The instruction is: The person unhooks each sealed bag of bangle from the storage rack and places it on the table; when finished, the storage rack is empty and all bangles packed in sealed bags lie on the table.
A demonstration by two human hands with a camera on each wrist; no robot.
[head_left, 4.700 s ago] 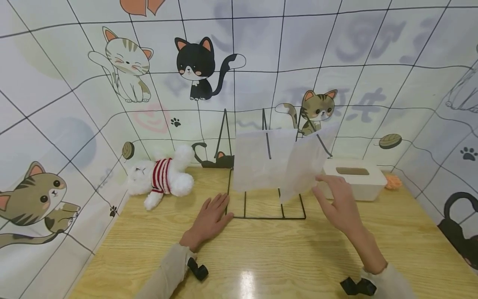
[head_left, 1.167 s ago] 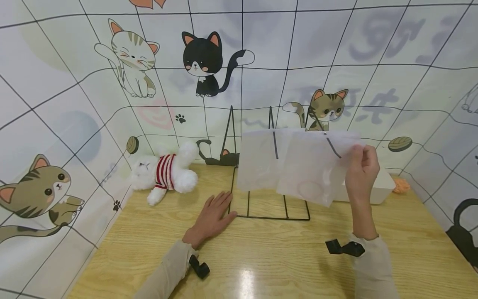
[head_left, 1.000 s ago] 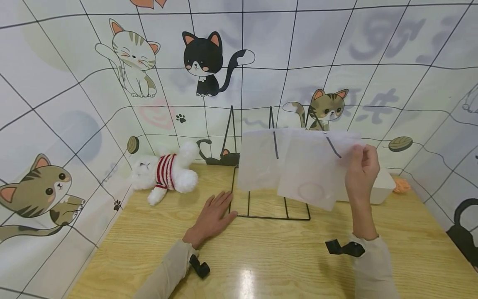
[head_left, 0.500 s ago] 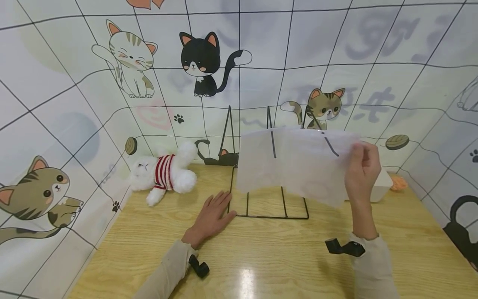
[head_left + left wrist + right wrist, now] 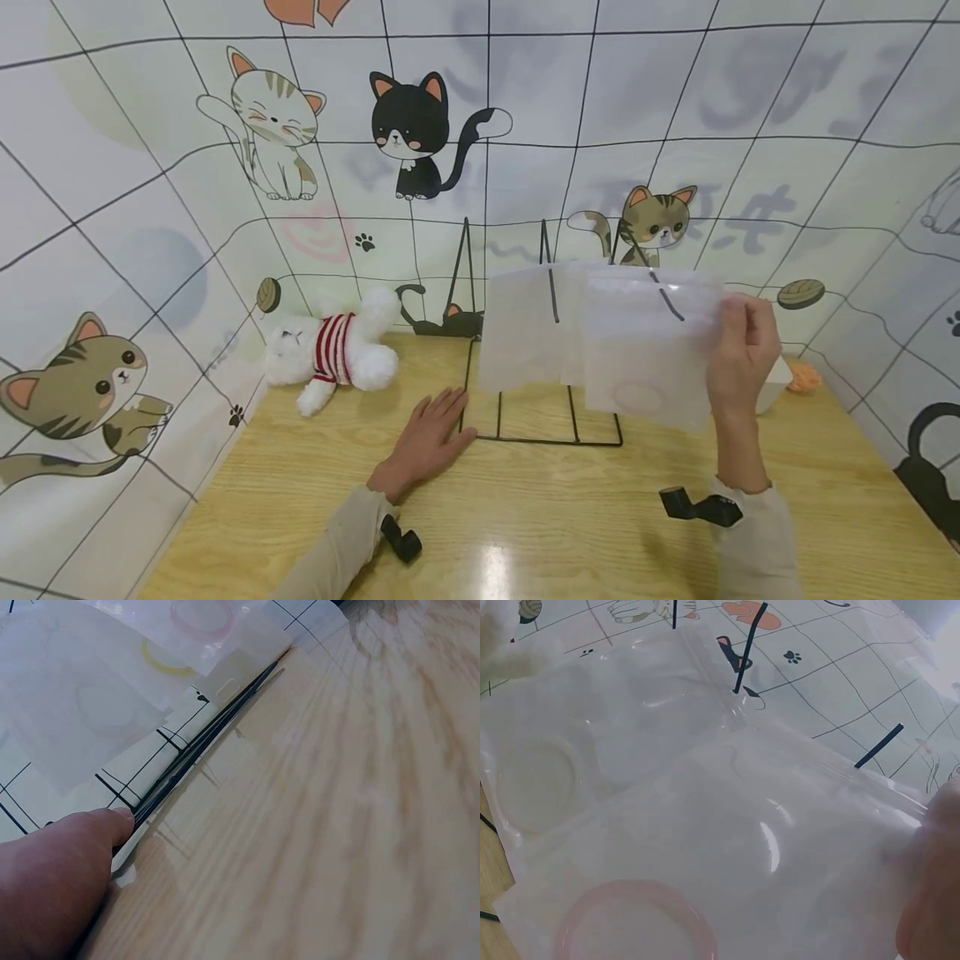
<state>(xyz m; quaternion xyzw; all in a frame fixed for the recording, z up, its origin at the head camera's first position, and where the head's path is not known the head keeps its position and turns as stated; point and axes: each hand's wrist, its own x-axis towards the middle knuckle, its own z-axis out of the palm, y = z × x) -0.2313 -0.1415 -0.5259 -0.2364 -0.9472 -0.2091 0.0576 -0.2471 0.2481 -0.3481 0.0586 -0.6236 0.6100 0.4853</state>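
A black wire rack [image 5: 543, 441] stands on the table, with clear zip bags hanging from its hooks. My right hand [image 5: 742, 358] pinches the upper right edge of the right-hand zip bag [image 5: 645, 358], which hangs spread toward me on its hook. A pink ring [image 5: 630, 889] shows inside it in the right wrist view. Another zip bag [image 5: 525, 333] hangs to the left. My left hand [image 5: 427, 437] lies flat at the rack's left side; in the left wrist view its thumb [image 5: 67, 870] touches the base wire. A yellow ring [image 5: 161, 664] shows through the plastic there.
A white plush toy [image 5: 356, 358] in a striped top lies to the left. Behind my right hand a white tissue box [image 5: 772, 383] is mostly hidden, with an orange object [image 5: 804, 377] beside it. A cat-printed wall [image 5: 525, 100] backs the wooden table [image 5: 540, 517].
Since the earliest frame, my right hand has taken hold of the bag's edge and turned it to face me. Lately the hand and bag have shifted slightly right. My left hand stays put.
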